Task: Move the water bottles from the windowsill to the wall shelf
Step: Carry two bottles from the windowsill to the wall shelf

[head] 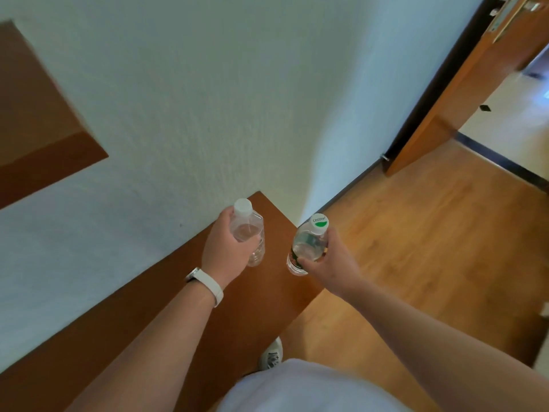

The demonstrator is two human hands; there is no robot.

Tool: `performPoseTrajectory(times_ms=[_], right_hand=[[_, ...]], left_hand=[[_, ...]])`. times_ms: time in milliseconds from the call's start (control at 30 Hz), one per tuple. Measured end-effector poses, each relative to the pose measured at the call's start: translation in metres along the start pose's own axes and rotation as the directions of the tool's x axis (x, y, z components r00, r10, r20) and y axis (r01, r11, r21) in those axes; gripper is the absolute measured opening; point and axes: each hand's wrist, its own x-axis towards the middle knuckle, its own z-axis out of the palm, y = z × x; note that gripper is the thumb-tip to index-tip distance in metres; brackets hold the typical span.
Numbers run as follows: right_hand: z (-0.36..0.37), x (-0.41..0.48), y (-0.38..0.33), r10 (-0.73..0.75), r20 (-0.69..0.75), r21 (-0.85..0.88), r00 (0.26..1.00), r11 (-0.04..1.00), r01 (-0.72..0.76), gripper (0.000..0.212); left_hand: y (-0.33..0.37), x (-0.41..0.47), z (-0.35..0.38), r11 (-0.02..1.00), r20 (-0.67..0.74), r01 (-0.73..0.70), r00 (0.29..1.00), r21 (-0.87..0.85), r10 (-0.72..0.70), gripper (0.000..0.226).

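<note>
Two bare forearms reach forward from the lower edge, the left entering at about 7 o'clock and the right at about 4 o'clock, converging toward the centre. The left hand (230, 242), its back turned up, curls its fingers and thumb round a white-capped bottle (248, 230); a white band (208, 282) circles its wrist. The right hand (326, 257), at the left hand's 3 o'clock and not touching it, wraps round a green-capped bottle (309, 239). Both elbows are out of view.
</note>
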Motion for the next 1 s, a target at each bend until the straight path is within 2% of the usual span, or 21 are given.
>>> performPoseTrajectory(times_ms=[233,433,533,700,867,1000], right_hand=[[0.025,0.023,0.002,0.037,0.0,-0.067,0.999,0.997,-0.037,0.073],[0.034,0.023,0.016,0.088,0.022,-0.085,0.996,0.993,-0.086,0.072],[0.033,0.022,0.018,0.089,0.026,-0.079,0.996,0.993,-0.087,0.075],[0.022,0.01,0.016,0.053,0.031,-0.092,0.998,0.995,-0.05,0.08],[-0.006,-0.012,0.008,-0.009,-0.015,-0.149,1.0,0.989,0.006,0.076],[-0.048,-0.041,0.003,-0.098,-0.085,-0.299,0.992,0.952,0.069,0.057]], left_hand=[[-0.023,0.012,0.001,0.999,0.065,-0.034,0.997,-0.019,0.035,0.06],[-0.039,0.004,-0.002,0.995,0.146,-0.094,0.985,0.015,0.09,0.074],[-0.038,0.001,-0.003,0.995,0.147,-0.103,0.984,0.017,0.1,0.079],[-0.024,-0.002,-0.009,0.992,0.103,-0.119,0.988,0.032,0.115,0.077],[0.01,-0.012,-0.016,0.943,-0.022,-0.3,0.952,0.142,0.306,0.064],[0.046,-0.029,-0.008,0.829,0.028,-0.493,0.863,0.263,0.504,0.046]])
